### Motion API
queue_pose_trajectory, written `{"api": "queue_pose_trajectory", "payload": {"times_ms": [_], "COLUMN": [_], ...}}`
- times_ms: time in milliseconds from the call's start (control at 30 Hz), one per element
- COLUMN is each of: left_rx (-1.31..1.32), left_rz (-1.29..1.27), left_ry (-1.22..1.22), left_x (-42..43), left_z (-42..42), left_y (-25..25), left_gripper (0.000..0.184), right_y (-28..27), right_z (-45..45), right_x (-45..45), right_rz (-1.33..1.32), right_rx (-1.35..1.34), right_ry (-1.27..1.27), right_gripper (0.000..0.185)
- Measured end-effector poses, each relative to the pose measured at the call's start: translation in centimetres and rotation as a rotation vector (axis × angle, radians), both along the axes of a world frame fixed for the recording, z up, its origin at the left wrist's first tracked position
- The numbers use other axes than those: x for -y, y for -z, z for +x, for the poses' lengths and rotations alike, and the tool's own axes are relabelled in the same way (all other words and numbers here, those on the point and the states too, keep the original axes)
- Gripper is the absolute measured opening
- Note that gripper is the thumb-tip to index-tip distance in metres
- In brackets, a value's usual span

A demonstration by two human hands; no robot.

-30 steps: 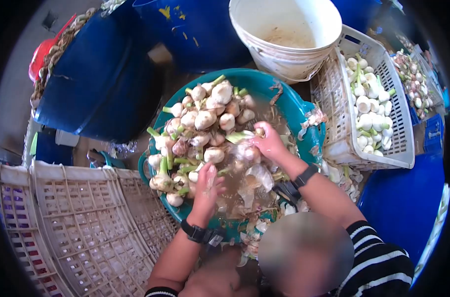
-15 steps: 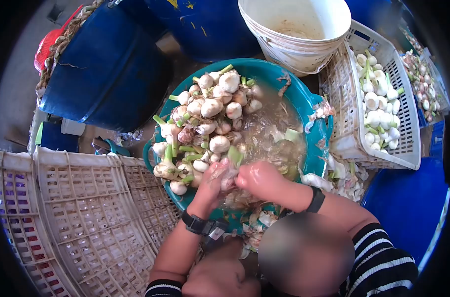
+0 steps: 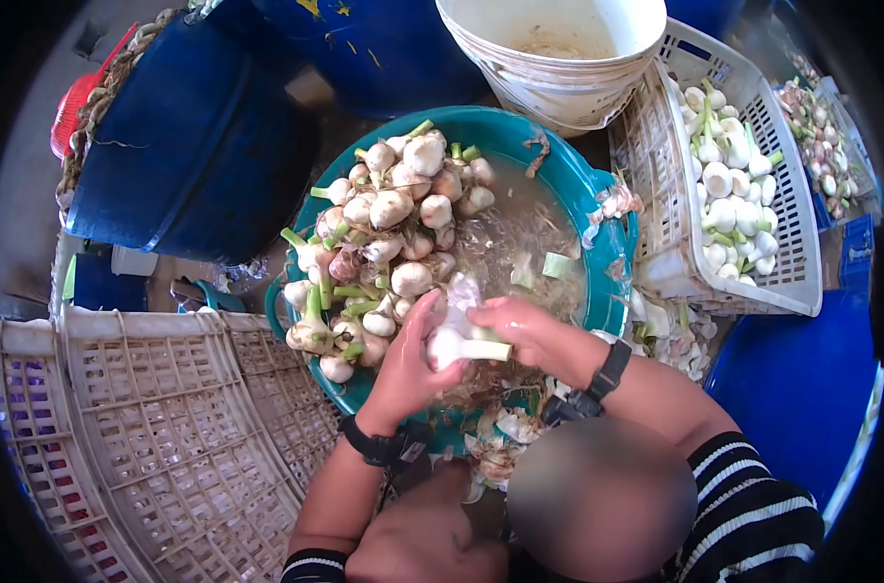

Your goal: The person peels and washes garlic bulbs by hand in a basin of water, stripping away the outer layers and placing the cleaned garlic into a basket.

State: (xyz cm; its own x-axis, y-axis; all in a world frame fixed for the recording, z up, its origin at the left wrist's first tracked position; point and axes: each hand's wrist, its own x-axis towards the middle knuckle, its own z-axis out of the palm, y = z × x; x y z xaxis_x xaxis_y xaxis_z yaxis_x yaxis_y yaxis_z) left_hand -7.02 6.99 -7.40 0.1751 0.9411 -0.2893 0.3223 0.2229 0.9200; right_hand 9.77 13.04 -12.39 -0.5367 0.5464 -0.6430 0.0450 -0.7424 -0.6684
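My left hand [image 3: 409,358] is closed around a white garlic bulb [image 3: 449,347], whose cut green stem points right. Close beside it, my right hand [image 3: 521,330] pinches a wet, pale purplish garlic skin [image 3: 464,293] above the bulb. Whether that skin is still attached to the bulb is hidden by the fingers. Both hands are over a round teal tub [image 3: 612,291] of murky water with floating peel. A heap of dirty, stemmed garlic bulbs [image 3: 390,208] fills the tub's left side.
On the right, a white plastic crate [image 3: 656,185] contains clean garlic bulbs [image 3: 733,209]. A white bucket [image 3: 568,87] stands behind the tub, with blue barrels [image 3: 194,146] at the back left. White slatted crates [image 3: 170,408] are at left; peel scraps [image 3: 505,442] lie at the tub's near edge.
The garlic bulb has turned and come into view, its stem now pointing right. My hands have opened up around it, with skin drawn upward in my right hand. The view has shifted slightly.
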Motion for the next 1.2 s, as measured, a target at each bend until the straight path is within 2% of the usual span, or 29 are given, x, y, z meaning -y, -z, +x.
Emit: {"api": "queue_pose_trajectory", "payload": {"times_ms": [67, 100, 133, 200, 233, 267, 333, 367, 400, 467, 500, 533, 567, 600, 667, 767, 833, 900, 967, 1000, 1067, 1100, 1133, 1167, 1200], "left_rx": [-0.456, -0.527, -0.527, 0.244, 0.453, 0.447, 1.339, 1.307, 1.219, 0.952, 0.956, 0.760, 0.564, 0.569, 0.295, 0.290, 0.245, 0.345, 0.414, 0.489, 0.489, 0.394, 0.300, 0.344, 0.345], "left_rz": [0.581, 0.627, 0.625, 0.249, 0.114, 0.119, -0.231, -0.254, -0.240, -0.143, -0.148, -0.073, 0.000, -0.006, 0.215, 0.207, 0.187, -0.060, -0.050, -0.040, -0.027, -0.001, 0.023, 0.070, 0.069], "left_ry": [0.235, 0.230, 0.230, -0.302, -0.460, -0.467, -0.763, -0.900, -0.922, -0.771, -0.768, -0.746, -0.717, -0.706, -0.442, -0.471, -0.474, -0.695, -0.758, -0.824, -0.864, -0.798, -0.731, -0.682, -0.676], "left_x": [0.2, 0.5, 0.6, 0.6, 0.2, -0.2, -1.0, -1.2, -0.9, 0.0, 0.1, 0.2, 0.2, 0.2, 0.5, 0.5, 0.5, 0.3, -0.3, -0.6, -0.7, -0.5, -0.3, -0.2, -0.3], "left_z": [-0.5, -0.1, -0.1, -0.5, -1.3, -2.2, -4.3, -5.4, -5.4, -5.6, -4.5, -2.9, -1.8, -1.5, -1.3, -1.1, -1.3, -0.8, -1.1, -1.1, -1.2, -1.6, -1.7, -1.0, -0.4], "left_y": [0.8, 0.3, 1.0, 2.8, 3.1, 3.2, 3.6, 3.8, 2.7, 2.6, 1.6, 0.4, -0.2, 0.1, 0.6, 0.4, 0.4, -0.4, -1.8, -2.6, -2.6, -1.7, -0.9, -0.9, -0.8], "left_gripper": [0.053, 0.039, 0.039, 0.031, 0.029, 0.029, 0.035, 0.038, 0.036, 0.036, 0.036, 0.034, 0.034, 0.034, 0.040, 0.035, 0.033, 0.029, 0.028, 0.028, 0.027, 0.026, 0.026, 0.022, 0.022], "right_y": [-0.2, -0.5, -0.7, -2.6, -2.1, -2.2, -3.2, -4.5, -6.5, -5.5, -5.9, -6.4, -5.3, -5.7, -6.2, -5.7, -5.1, -3.9, -2.5, -2.0, -1.5, -3.5, -5.7, -7.3, -6.9], "right_z": [0.5, 0.5, 0.4, -0.1, -0.2, 0.2, 1.7, 2.9, 3.8, 4.5, 4.4, 4.1, 3.2, 1.9, -0.6, -1.4, -1.4, -0.9, -0.1, 0.2, 0.8, 0.3, -0.5, -1.2, -1.6], "right_x": [-1.0, -1.2, -0.9, 0.2, 0.5, 0.8, 1.4, 0.8, -0.1, -2.2, -2.0, -1.7, -1.2, -0.8, -0.4, -1.1, -0.7, 0.4, 1.1, 1.0, 1.0, 0.7, 0.5, 0.2, -0.1], "right_rz": [-0.260, -0.256, -0.257, -0.223, -0.139, -0.140, 0.156, 0.171, 0.150, 0.578, 0.991, 1.384, 1.410, 1.402, 1.543, 1.680, 1.712, 1.734, 1.754, 1.757, 1.519, 1.519, 1.301, 1.067, 1.067], "right_rx": [-0.110, -0.167, -0.167, -0.619, -0.778, -0.783, -0.483, -0.450, -0.442, -0.043, 0.347, 0.768, 0.728, 0.740, 0.302, 0.159, 0.203, 0.251, 0.352, 0.350, 0.493, 0.496, 0.311, 0.133, 0.138], "right_ry": [0.102, 0.100, 0.099, 0.234, 0.164, 0.155, -0.030, -0.061, -0.025, -0.282, -0.552, -0.815, -0.606, -0.603, 0.002, -0.059, -0.142, -0.225, -0.528, -0.530, -0.555, -0.560, -0.298, -0.042, -0.037], "right_gripper": [0.020, 0.023, 0.023, 0.023, 0.029, 0.029, 0.034, 0.033, 0.028, 0.025, 0.024, 0.022, 0.017, 0.017, 0.016, 0.012, 0.012, 0.013, 0.014, 0.014, 0.020, 0.020, 0.023, 0.027, 0.027]}}
